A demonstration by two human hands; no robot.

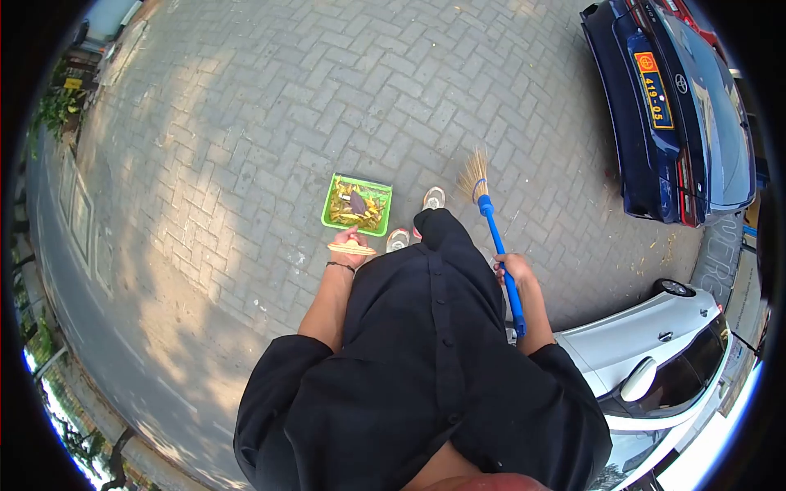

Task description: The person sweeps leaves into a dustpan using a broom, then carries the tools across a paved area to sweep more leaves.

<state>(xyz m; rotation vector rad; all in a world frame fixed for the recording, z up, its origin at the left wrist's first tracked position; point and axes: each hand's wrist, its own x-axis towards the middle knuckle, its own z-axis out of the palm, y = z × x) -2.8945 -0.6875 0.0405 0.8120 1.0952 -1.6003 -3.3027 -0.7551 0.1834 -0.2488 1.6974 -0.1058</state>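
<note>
My left hand [349, 244] is closed around a pale, bar-shaped grip [352, 249], which seems to be the top of the dustpan's handle; the stem below is hidden. Just beyond that hand, the green dustpan [328, 209] is low over the paving, holding yellow and brown leaves [360, 206] and a few pale scraps. My right hand [513, 267] grips the blue handle of a broom [494, 229]. The broom's straw bristles [473, 175] point forward, to the right of my shoes [434, 197].
Grey block paving [344, 98] spreads around me. A dark blue car [663, 114] stands at the front right, and a white car [647, 352] is close on my right. An asphalt road [106, 344] runs along the left. Small yellow leaves [655, 245] lie between the cars.
</note>
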